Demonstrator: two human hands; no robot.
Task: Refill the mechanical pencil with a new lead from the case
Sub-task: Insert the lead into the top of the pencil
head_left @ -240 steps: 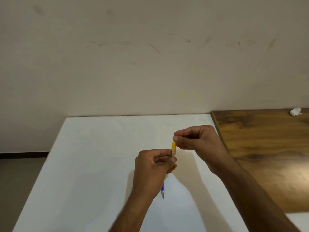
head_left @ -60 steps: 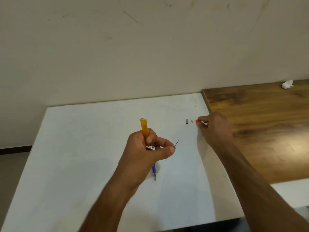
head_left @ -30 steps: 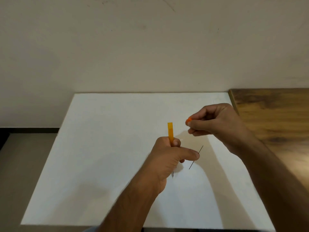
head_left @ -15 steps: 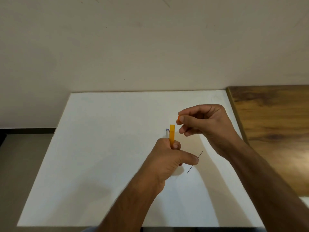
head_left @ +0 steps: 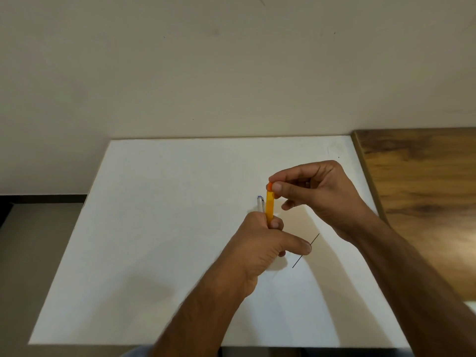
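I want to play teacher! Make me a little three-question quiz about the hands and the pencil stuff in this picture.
1. True or false: the orange cap lies on the white table.
2. Which hand holds the orange lead case and the mechanical pencil together? A) left hand B) right hand
3. Fill in: the thin loose lead is pinched by the fingers of the ____ hand.

Key:
1. False. The right hand's fingers hold it just above the top of the case.
2. A
3. left
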